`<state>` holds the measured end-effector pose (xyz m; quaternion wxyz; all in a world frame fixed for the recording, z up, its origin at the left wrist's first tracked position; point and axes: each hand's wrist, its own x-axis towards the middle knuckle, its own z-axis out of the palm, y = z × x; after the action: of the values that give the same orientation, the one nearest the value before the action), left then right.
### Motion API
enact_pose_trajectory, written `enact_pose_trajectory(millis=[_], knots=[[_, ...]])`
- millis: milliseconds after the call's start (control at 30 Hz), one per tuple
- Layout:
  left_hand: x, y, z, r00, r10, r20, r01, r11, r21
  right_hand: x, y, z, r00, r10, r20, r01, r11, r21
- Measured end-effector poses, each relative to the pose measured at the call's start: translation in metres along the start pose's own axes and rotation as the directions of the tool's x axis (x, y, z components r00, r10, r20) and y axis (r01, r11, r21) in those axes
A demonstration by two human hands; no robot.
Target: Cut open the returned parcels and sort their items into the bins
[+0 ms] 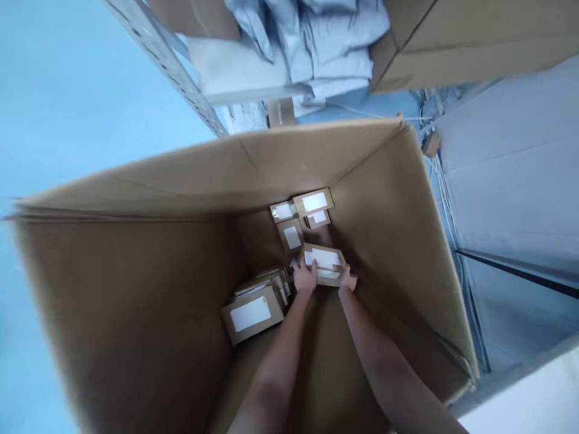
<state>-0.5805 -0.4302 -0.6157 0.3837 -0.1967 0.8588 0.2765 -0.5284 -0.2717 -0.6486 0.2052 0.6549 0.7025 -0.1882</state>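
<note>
Both my arms reach deep into a large open cardboard carton (136, 283). My left hand (305, 278) and my right hand (347, 280) grip the two near corners of a small stack of brown boxes with white labels (323, 260), fingers closed on its sides. Behind the stack, against the far corner, lie several more labelled small boxes (302, 214). To the left of my left hand stands a row of the same boxes on edge (257, 301), the nearest showing its white label.
The carton's tall walls close in on all sides. Beyond its far rim are a metal shelf upright (167, 60), folded pale fabric packs (312, 42) and another brown carton (474, 42). A grey surface and cables lie to the right.
</note>
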Motion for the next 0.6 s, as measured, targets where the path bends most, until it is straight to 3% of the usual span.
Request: enact_pose_trajectory(millis=[167,300,400,467,533,600], knots=[[-0.082,-0.023,-0.083,0.983,-0.081,-0.164,0.066,0.993,-0.094,-0.089,-0.012,-0.052,0.991,-0.129,0.019,0.130,0.991,-0.028],[-0.146,-0.058,-0.137,0.949,-0.169,-0.267,0.117,0.973,-0.198,-0.175,-0.003,-0.077,0.952,-0.300,0.064,0.298,0.954,0.035],[-0.183,-0.096,-0.160,0.916,-0.260,-0.304,0.192,0.953,-0.235,-0.231,0.019,-0.076,0.867,-0.476,0.147,0.475,0.879,0.044],[-0.197,-0.123,-0.167,0.900,-0.302,-0.316,0.251,0.949,-0.190,-0.259,0.035,-0.067,0.794,-0.541,0.277,0.561,0.828,0.010],[-0.202,-0.146,-0.170,0.907,-0.301,-0.294,0.287,0.954,-0.090,-0.278,0.045,-0.054,0.738,-0.510,0.442,0.586,0.809,-0.046],[-0.201,-0.165,-0.172,0.946,-0.228,-0.233,0.241,0.970,0.028,-0.290,0.049,-0.041,0.723,-0.444,0.530,0.571,0.815,-0.097]])
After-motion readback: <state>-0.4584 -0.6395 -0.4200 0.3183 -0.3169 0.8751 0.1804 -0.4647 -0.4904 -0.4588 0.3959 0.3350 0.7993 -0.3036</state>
